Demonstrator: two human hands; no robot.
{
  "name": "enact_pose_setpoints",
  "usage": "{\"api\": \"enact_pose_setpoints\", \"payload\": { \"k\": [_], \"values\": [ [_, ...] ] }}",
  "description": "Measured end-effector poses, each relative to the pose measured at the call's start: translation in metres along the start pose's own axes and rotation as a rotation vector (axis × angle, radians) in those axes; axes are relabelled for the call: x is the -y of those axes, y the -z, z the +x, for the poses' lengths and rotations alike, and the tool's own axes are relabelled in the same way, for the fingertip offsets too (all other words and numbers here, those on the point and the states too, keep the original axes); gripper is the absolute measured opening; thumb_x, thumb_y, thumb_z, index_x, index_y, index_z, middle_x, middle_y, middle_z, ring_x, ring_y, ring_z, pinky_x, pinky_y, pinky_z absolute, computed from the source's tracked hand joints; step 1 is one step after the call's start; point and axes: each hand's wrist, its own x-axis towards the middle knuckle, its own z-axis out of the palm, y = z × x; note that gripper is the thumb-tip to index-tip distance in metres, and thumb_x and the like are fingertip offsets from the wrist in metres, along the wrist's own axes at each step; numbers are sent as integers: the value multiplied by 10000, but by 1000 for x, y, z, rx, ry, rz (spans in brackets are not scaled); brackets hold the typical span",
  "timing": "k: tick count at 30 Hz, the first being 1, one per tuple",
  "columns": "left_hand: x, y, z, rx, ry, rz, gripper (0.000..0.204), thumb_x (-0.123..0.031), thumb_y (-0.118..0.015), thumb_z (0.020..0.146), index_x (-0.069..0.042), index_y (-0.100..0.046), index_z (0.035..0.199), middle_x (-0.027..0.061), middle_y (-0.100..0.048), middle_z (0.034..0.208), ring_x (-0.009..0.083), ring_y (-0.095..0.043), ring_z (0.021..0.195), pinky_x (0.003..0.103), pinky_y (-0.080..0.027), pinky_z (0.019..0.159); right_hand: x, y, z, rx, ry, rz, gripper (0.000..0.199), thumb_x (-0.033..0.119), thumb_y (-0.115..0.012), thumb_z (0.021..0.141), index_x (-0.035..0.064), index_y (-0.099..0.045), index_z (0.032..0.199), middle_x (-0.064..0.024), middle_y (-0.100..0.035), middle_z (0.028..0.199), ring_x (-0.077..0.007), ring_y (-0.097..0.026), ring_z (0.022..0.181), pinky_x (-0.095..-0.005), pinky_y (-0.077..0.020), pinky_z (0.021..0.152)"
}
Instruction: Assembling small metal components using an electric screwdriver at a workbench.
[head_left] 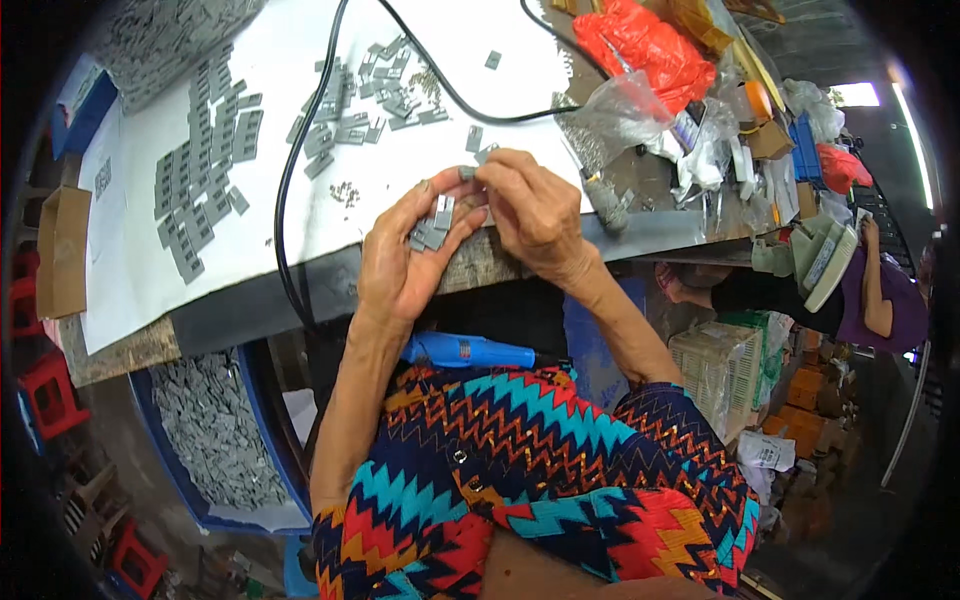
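My left hand [395,255] is cupped at the table's front edge, with several small grey rectangular plastic pieces [432,232] in its palm. Its thumb and fingertips meet my right hand [537,212] at one more small grey piece [467,174], which the right fingers pinch. Beyond the hands, loose grey pieces [390,85] are heaped on white sheeting [270,110]. Tiny metal-coloured bits [344,192] lie in a small cluster to the left. Further left, grey pieces [205,160] are laid out in slanting rows. A blue hand tool [470,351] rests across my lap.
A black cable [290,190] loops over the table. On the right stand a wrapped grey handle [606,205], clear plastic bags and a red bag [645,55]. Below left, a blue crate [300,515] holds many grey pieces. Another person [885,285] is at the far right.
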Motion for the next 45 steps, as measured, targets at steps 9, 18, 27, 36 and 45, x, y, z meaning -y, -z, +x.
{"api": "enact_pose_setpoints", "payload": {
  "k": [9,18,27,36,45],
  "values": [
    [2,-5,-5,-24,-21,111,359,-139,-444,907,111,-461,1164,186,-541,1109,228,-565,991,372,-474,900,-1,6,-3,77,54,-4,273,29,-592,641,10,-564,912,-101,-576,886,-241,-597,677,-307,-487,582],
    [4,-1,-7,-17,-40,62,358,-137,-445,907,113,-464,1163,150,-524,1067,237,-557,976,385,-468,902,-2,11,-3,87,122,39,264,3,-578,652,-5,-578,916,-115,-593,909,-250,-615,750,-319,-498,625],
    [1,3,-3,4,-21,-3,365,-107,-379,929,125,-402,1210,179,-517,1084,247,-539,1021,422,-420,978,-7,7,-8,45,149,55,256,-37,-594,656,-15,-589,910,-119,-601,923,-257,-621,797,-315,-523,660],
    [0,4,-7,6,-35,0,364,-107,-389,930,124,-398,1211,181,-531,1065,236,-549,1000,431,-451,947,-2,8,-10,34,159,60,239,-47,-606,663,-18,-590,899,-121,-601,929,-254,-620,806,-312,-530,676],
    [1,7,-3,8,-42,10,215,-124,-399,928,68,-494,916,221,-521,1150,295,-557,1010,434,-506,865,-1,10,-8,38,147,61,227,-55,-619,666,-15,-597,888,-119,-606,926,-250,-622,796,-309,-530,681]
  ]
}}
